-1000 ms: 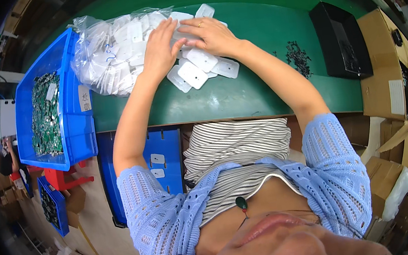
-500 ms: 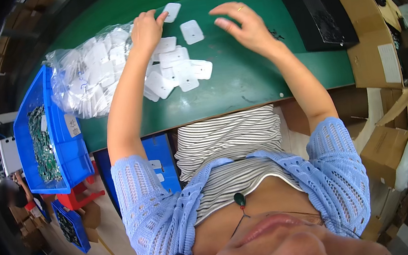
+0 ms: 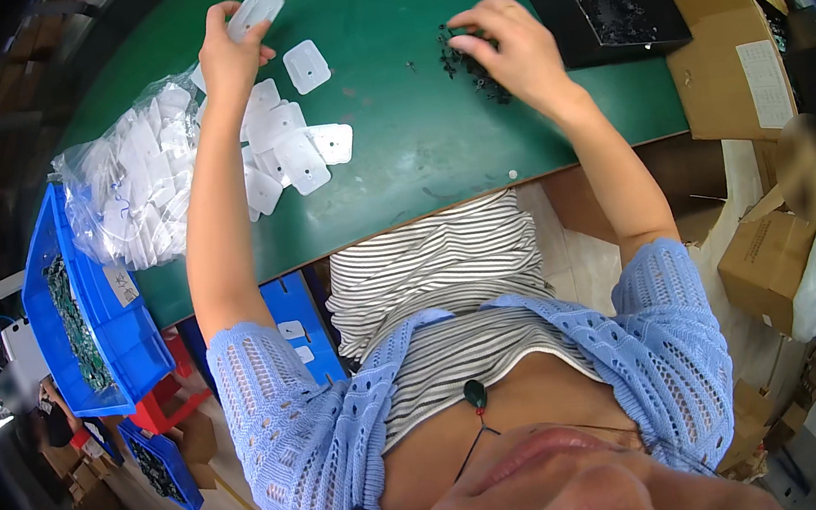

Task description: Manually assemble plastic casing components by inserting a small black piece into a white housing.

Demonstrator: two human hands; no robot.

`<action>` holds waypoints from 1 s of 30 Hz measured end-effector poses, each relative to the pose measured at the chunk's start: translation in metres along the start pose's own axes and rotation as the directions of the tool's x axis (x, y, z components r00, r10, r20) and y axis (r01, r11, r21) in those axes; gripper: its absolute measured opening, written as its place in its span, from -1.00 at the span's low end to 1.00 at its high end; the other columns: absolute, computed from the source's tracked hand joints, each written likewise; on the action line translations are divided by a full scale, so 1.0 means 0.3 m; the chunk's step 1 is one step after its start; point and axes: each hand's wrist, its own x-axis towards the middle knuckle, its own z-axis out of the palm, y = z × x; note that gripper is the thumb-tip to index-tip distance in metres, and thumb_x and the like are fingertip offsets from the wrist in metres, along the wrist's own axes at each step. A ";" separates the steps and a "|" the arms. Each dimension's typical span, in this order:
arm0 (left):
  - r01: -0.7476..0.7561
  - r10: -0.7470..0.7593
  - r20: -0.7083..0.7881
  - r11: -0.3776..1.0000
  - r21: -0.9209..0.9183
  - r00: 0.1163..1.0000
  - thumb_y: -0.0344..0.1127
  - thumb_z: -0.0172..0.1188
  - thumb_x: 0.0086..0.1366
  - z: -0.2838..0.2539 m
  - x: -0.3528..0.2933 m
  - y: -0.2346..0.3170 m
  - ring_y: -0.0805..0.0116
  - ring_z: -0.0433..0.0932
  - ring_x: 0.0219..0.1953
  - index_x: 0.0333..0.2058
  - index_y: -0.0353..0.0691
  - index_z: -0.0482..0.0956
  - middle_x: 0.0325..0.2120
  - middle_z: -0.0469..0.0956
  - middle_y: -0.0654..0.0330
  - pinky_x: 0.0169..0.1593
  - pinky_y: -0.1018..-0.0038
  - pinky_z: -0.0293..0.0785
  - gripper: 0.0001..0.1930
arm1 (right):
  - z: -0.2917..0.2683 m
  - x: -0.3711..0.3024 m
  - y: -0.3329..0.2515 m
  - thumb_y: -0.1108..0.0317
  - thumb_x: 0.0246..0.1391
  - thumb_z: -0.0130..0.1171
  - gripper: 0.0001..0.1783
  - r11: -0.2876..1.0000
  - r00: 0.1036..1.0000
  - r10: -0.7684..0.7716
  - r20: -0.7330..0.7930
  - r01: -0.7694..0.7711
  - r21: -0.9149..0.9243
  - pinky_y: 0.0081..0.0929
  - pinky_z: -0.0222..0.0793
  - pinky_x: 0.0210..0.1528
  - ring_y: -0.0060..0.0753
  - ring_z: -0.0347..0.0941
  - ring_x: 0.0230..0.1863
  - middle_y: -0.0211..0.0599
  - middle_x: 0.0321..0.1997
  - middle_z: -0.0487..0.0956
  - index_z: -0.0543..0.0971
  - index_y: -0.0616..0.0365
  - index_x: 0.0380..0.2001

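A white rounded plastic cover [image 3: 257,11] is pinched in my left hand [image 3: 230,56], raised at the far left of the green table [image 3: 394,136]. Just right of that hand another white cover [image 3: 307,66] lies by itself. Nearer me, several loose white covers [image 3: 300,162] overlap beside a clear plastic bag [image 3: 134,190] full of the same pieces. My right hand [image 3: 523,52] is over a small pile of tiny black parts [image 3: 475,74], thumb and forefinger close to it. Whether those fingertips hold a part is too small to make out.
A black tray [image 3: 591,2] with more black parts stands at the far right, against a cardboard box [image 3: 714,29]. Left of the table, a blue bin [image 3: 103,320] of green circuit boards rests on a red stool [image 3: 169,398]. Another blue bin [image 3: 162,464] sits lower down.
My left hand has picked up the white cover and lifted it. My right hand has come down to the black parts, its fingers closing in. The view has shifted, too.
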 end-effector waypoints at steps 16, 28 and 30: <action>-0.055 0.061 -0.004 0.866 -0.498 0.998 -0.49 -0.04 0.23 0.131 -0.277 0.113 0.60 0.39 -0.67 -0.18 -0.27 0.46 -0.50 0.45 0.20 -0.64 0.70 0.29 -0.81 | 0.154 0.041 -0.103 0.45 -0.11 0.12 -0.87 0.990 0.984 -0.135 0.115 0.130 0.049 -0.32 0.28 -0.33 -0.17 0.35 -0.36 -0.22 -0.46 0.40 0.37 0.18 -0.49; -0.319 0.338 0.015 0.901 -0.294 0.941 -0.55 0.05 0.14 0.127 -0.344 0.155 0.54 0.38 -0.67 -0.37 -0.30 0.49 -0.49 0.37 0.23 -0.67 0.64 0.28 -0.91 | 0.137 0.089 -0.168 0.50 0.04 0.01 -0.94 0.836 0.987 0.013 0.158 -0.098 0.540 -0.56 0.24 -0.42 -0.50 0.28 -0.48 -0.33 -0.50 0.39 0.35 0.25 -0.41; -0.301 0.322 0.024 0.907 -0.293 0.946 -0.55 0.05 0.14 0.129 -0.346 0.154 0.54 0.38 -0.67 -0.38 -0.30 0.49 -0.50 0.37 0.22 -0.67 0.64 0.28 -0.92 | 0.136 0.078 -0.156 0.49 0.05 0.00 -0.93 0.811 0.975 0.027 0.220 -0.150 0.566 -0.60 0.23 -0.43 -0.59 0.25 -0.49 -0.38 -0.50 0.38 0.35 0.26 -0.42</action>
